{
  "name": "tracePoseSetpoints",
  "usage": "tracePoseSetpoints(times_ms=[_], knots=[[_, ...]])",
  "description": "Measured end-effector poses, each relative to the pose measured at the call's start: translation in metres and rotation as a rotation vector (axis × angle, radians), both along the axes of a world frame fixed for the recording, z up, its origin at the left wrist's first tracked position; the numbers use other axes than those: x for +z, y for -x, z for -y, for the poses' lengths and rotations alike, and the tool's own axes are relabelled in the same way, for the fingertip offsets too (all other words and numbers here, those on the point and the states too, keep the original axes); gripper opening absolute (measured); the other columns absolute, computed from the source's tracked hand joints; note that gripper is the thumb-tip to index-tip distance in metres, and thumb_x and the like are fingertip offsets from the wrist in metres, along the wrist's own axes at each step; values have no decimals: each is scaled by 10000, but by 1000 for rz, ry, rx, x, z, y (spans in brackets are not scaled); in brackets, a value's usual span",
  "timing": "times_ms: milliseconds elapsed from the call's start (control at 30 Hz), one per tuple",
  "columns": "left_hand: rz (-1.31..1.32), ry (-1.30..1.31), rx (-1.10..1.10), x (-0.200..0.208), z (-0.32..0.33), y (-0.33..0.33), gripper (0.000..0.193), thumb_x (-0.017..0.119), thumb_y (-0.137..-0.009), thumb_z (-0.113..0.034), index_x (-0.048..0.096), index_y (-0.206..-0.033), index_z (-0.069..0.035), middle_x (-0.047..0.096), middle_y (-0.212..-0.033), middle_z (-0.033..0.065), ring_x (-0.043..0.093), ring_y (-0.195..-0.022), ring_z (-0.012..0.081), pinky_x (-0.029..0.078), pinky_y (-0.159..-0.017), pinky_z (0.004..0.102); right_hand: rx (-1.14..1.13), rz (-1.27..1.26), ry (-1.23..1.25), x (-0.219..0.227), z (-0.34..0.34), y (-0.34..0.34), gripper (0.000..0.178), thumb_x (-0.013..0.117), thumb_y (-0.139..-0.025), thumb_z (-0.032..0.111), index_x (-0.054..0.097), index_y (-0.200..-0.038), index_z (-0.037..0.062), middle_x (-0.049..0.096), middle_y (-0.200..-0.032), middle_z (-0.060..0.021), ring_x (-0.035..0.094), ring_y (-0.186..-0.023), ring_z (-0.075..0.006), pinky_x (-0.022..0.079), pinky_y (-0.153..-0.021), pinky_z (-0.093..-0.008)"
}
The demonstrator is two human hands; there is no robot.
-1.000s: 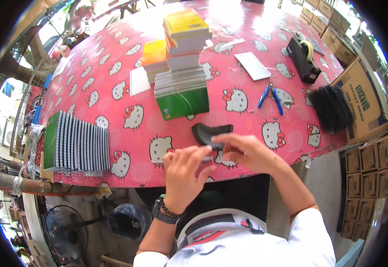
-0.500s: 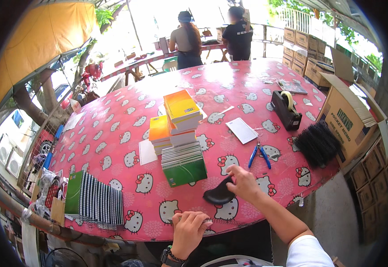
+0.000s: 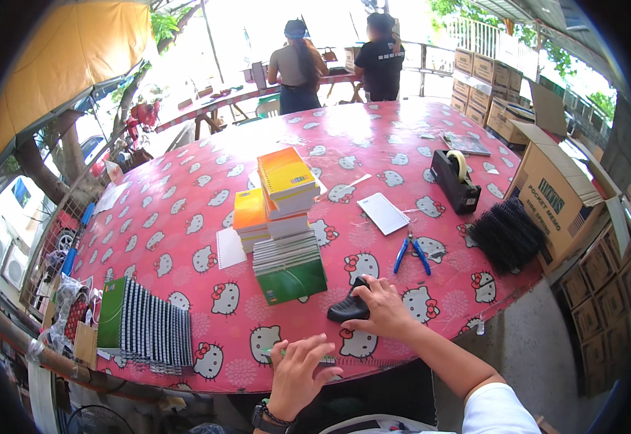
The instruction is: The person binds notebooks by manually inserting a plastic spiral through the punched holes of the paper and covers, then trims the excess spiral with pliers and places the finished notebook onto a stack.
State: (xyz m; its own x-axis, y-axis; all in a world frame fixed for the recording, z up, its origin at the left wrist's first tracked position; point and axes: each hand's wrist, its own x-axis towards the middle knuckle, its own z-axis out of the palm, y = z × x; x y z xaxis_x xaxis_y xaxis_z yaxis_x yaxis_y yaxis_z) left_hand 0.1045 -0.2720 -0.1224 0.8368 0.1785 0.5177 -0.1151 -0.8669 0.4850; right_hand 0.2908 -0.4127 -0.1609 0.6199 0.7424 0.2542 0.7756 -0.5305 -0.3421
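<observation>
My left hand (image 3: 299, 376) lies at the table's near edge with its fingers stretched over a small green-edged thing, mostly hidden beneath it. A thin wire coil (image 3: 373, 361) runs along the edge to its right. Further right, my right hand (image 3: 382, 309) is closed over a black curved object (image 3: 347, 309) with a ridged top, resting on the table; its kind is unclear. Just beyond stands a stack of green-covered notebooks (image 3: 290, 278), with orange-yellow notebooks (image 3: 286, 173) piled behind. Blue-handled pliers (image 3: 411, 254) lie beyond my right hand.
At the left, a leaning row of spiral notebooks (image 3: 153, 325) stands near the table edge. A white notepad (image 3: 383, 213), a tape dispenser (image 3: 456, 181) and a heap of black coils (image 3: 507, 233) lie to the right. Cardboard boxes (image 3: 557, 195) flank the table. Two people stand at a far bench.
My right hand has set the black object down, ridged side up, and shifted slightly left. My left fingers have opened out, showing some green beneath. The view has shifted slightly.
</observation>
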Motion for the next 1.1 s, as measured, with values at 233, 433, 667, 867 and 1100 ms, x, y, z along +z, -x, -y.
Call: tracePoseSetpoints(times_ms=[233,433,667,867,1100], knots=[[-51,-95,27,-6,-23,7,214,760,-689,-320,648,-797,-174,643,-850,-58,584,-890,148,190,-1022,485,216,-484,-236,15,3,10,545,711,-729,523,638,-1045,86,546,-1204,-195,497,-1107,-353,386,-950,-436],[-44,-70,13,-17,-37,10,220,794,-606,-288,645,-725,-178,621,-742,-65,577,-832,143,188,-1022,483,539,-888,-204,17,4,31,489,699,-782,453,655,-1099,83,621,-1070,-83,516,-1024,-191,393,-895,-327],[-29,-52,47,-15,-36,10,222,799,-598,-269,652,-742,-186,617,-715,-70,572,-802,137,210,-1009,459,550,-826,-188,27,-7,21,431,705,-779,410,677,-1039,66,645,-991,-81,530,-1002,-202,407,-875,-318],[-80,45,65,-16,-37,11,519,825,-579,-292,597,-1026,-164,637,-767,-68,592,-821,159,202,-1034,462,648,-1031,-395,42,-11,39,416,719,-760,440,694,-959,75,647,-955,-88,531,-919,-242,422,-855,-356],[213,640,185,-39,-43,7,669,841,-594,-79,446,-1135,-73,545,-1079,77,561,-942,185,371,-965,390,579,-1177,-538,23,-20,37,392,699,-799,423,690,-975,72,639,-907,-103,547,-952,-229,440,-807,-343]])
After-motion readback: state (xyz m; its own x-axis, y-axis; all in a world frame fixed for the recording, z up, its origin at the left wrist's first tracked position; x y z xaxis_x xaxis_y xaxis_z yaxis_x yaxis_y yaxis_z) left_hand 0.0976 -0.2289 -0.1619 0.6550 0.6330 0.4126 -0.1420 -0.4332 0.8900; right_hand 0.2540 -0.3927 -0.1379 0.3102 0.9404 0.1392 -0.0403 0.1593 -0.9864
